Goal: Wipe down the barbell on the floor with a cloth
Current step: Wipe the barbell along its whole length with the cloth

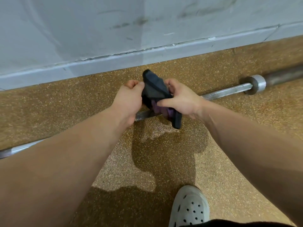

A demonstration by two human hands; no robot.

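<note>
While barbell [227, 90] lies on floor [65, 110] below, left hand [129, 99] and right hand [182, 100] grip cloth [154, 89] between them

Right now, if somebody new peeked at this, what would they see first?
Probably the middle: the left hand and right hand both grip a dark grey and purple cloth over the barbell. That steel bar lies on the speckled floor beside the wall, its collar to the right. At the bottom edge is one pale clog with holes.
</note>
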